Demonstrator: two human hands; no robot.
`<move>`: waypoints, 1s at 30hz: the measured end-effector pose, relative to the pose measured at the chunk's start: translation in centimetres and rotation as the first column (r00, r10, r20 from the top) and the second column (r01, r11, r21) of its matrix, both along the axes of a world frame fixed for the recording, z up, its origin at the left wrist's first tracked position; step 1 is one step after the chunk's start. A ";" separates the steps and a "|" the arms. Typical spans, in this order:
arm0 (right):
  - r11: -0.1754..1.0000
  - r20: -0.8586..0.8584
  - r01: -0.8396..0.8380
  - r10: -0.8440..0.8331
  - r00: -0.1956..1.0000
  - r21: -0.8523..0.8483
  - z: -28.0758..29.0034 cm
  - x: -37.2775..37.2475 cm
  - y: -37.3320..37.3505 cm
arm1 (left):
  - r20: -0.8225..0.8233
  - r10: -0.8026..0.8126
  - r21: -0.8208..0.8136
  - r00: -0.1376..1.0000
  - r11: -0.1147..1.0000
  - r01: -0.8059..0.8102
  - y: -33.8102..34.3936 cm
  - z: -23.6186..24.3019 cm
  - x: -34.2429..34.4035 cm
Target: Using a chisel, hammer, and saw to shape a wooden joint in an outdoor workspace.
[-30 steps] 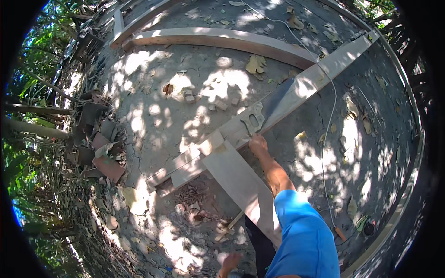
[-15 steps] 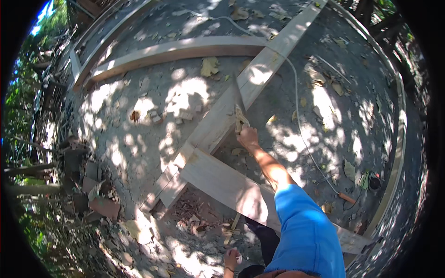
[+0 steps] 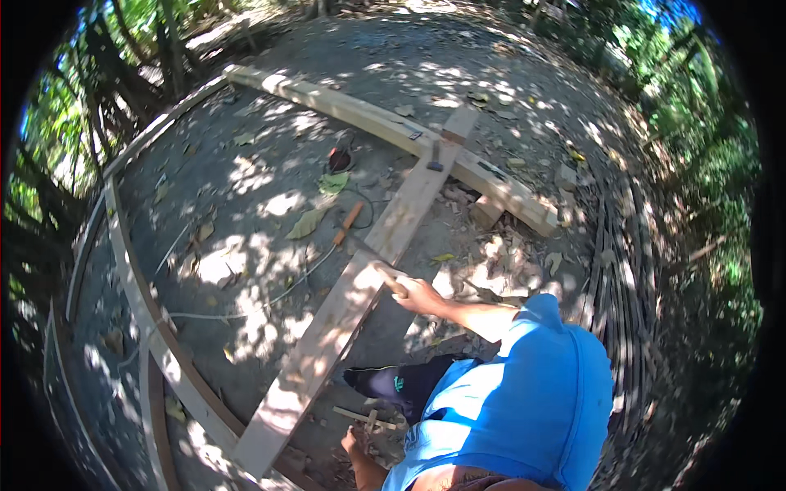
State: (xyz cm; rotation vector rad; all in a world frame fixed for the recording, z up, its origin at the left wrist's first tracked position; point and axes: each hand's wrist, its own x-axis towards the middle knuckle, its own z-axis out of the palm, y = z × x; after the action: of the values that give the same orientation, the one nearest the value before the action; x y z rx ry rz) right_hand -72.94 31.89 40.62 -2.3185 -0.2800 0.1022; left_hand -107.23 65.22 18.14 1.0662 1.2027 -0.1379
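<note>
1. The long plank now runs from 7 o'clock to 1 o'clock across the view; half a second ago it sloped the same way but sat higher, so the head has swung and the work stays on this plank.
2. The right hand is clamped on a wooden handle at the plank's right edge, as before.
3. The left hand is at 6 o'clock by wood scraps, grip unclear.
4. A second beam crosses at 12 o'clock; a hammer rests there.

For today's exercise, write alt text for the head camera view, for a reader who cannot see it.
A person in a blue shirt reaches one hand onto a long wooden plank, gripping a wooden handle. The plank lies on shaded dirt ground, crossing a second beam where a hammer rests.
</note>
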 end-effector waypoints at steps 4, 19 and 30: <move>0.771 -0.376 0.614 -0.626 0.683 -0.167 -4.9 -5.2 -23.3 | -0.181 -0.136 0.061 0.974 0.987 0.149 -6.5 4.0 4.7; 0.566 -0.606 0.683 -0.764 0.223 -0.462 -16.1 -18.3 -65.3 | -0.433 -0.880 0.624 0.197 -0.134 0.770 -38.9 2.9 39.0; 0.427 -0.540 0.904 -0.767 0.347 -0.027 -12.2 8.3 -78.5 | 0.266 -0.851 0.520 0.453 0.522 0.676 -70.2 13.1 73.1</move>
State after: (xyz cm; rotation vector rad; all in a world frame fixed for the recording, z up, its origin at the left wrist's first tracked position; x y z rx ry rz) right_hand -64.62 -46.64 28.37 -1.7727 1.1468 0.0931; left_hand -34.17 -4.96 31.19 1.8042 0.1528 -0.3561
